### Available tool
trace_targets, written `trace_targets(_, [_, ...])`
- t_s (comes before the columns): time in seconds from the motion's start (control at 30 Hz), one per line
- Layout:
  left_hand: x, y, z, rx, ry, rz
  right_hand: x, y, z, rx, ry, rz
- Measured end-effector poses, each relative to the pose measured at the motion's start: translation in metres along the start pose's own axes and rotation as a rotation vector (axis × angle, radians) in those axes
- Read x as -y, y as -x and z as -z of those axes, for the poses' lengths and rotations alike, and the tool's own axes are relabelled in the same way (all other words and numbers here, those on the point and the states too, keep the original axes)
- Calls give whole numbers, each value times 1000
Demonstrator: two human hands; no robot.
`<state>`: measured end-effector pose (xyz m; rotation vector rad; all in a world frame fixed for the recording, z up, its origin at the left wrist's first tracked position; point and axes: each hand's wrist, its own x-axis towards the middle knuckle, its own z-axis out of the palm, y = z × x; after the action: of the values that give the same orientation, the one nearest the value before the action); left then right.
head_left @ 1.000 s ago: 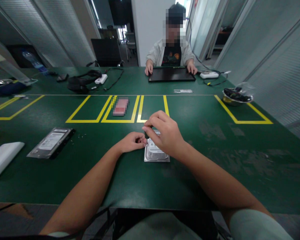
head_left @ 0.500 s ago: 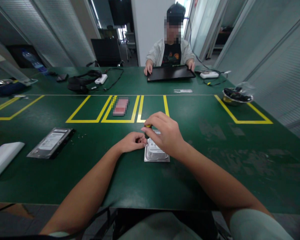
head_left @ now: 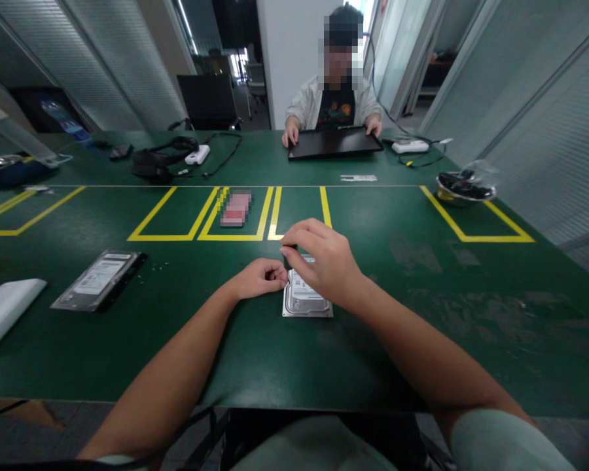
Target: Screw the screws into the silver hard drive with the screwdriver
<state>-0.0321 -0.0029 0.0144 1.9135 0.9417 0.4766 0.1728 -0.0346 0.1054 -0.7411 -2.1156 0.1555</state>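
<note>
A silver hard drive [head_left: 307, 306] lies flat on the green table in front of me, its upper right part hidden by my right hand [head_left: 324, 261]. That hand is closed in a pinch over the drive's far left corner, on a small dark tool that is mostly covered by the fingers. My left hand [head_left: 264, 278] rests at the drive's left edge, fingertips curled together against it; whatever they grip is too small to make out.
Another hard drive [head_left: 98, 281] lies left with tiny screws [head_left: 160, 266] beside it, near a white box [head_left: 10, 311]. Across the table [head_left: 255, 353], a person holds a black panel [head_left: 336, 142]. A bowl [head_left: 464, 190] stands right, a headset [head_left: 160, 160] back left.
The right fingers have shifted slightly around the tool, and its yellow top, visible before, is now covered. The left hand and the drive stay nearly in place.
</note>
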Motion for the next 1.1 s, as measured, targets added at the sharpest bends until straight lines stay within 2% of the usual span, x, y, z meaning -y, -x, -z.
trace_targets(0.17, [0,0,0,7,-1,18,0,0,2,-22,-19,45])
trace_targets(0.47, [3,0,0,17,42,23,0,-2,6,26,12,55])
trace_targets(0.6, [4,1,0,5,-11,19,2,-4,6,36,-9,20])
trace_targets(0.87, [6,0,1,4,-56,-1,1,-1,4,79,-71,87])
trace_targets(1.1, [2,1,1,-30,-96,22,2,-2,4,50,-37,39])
